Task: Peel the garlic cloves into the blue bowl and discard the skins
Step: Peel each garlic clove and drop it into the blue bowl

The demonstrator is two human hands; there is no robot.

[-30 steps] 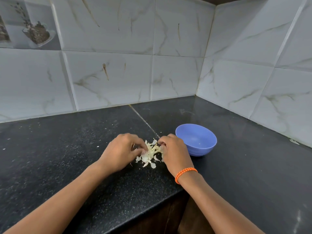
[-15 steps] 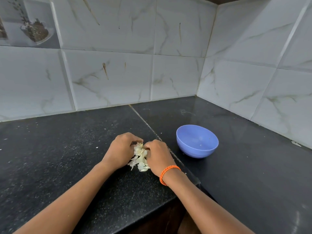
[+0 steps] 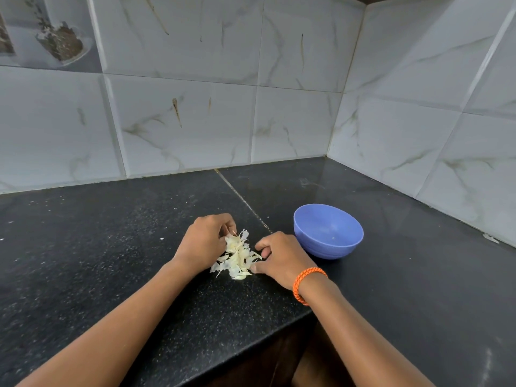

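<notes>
A heap of pale garlic skins (image 3: 237, 258) lies on the black counter (image 3: 97, 247) between my hands. My left hand (image 3: 205, 244) sits at the heap's left side, its curled fingers dug into the top of the skins. My right hand (image 3: 280, 256), with an orange band on the wrist, is just right of the heap. Its fingers are curled and its thumb tip touches the heap's lower edge. The blue bowl (image 3: 343, 247) stands upright right of my right hand. Only a tiny pale speck shows inside it.
White marbled tile walls meet in a corner behind the bowl. The counter's front edge makes an inner corner below my right wrist, with dark cabinet fronts under it. Small white flecks dot the counter to the left.
My right hand has drawn back to the right, off the heap, so more of the skins show. The left hand has stayed against the pile.
</notes>
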